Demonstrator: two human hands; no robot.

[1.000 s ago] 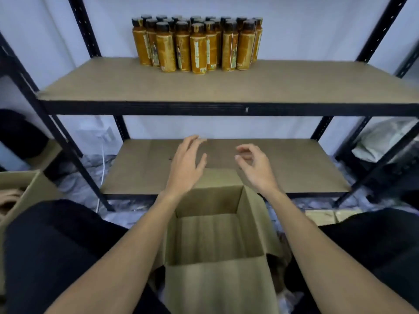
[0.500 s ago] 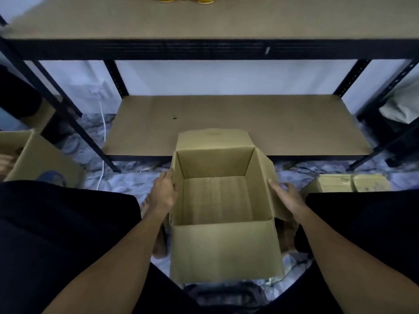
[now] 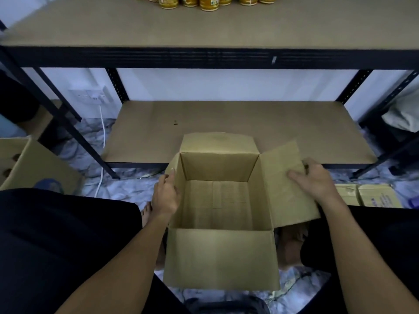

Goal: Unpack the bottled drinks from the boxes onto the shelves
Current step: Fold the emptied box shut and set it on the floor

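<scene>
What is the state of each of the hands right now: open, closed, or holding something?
The left hand grips the left flap of the box.
The right hand holds the right flap, fingers on top.

STOCKROOM, FLOOR LEVEL: A boltless storage rack of black steel uprights [image 3: 115,85] and bare chipboard boards spans the view from 9 to 3 o'clock. Its upper shelf [image 3: 204,30] carries a tight cluster of amber drink bottles [image 3: 208,2] at 12 o'clock, and its lower shelf [image 3: 226,123] sits just off the ground. An opened cardboard carton [image 3: 221,257] stands at 6 o'clock, a second carton [image 3: 34,168] at 9 o'clock and two closed cartons [image 3: 376,196] at 3 o'clock. Behind the rack, a plain white wall [image 3: 226,85] bears a socket plate [image 3: 90,96] at 10 o'clock. From it a white cable [image 3: 102,155] drops to the marble-patterned floor [image 3: 127,184].
</scene>
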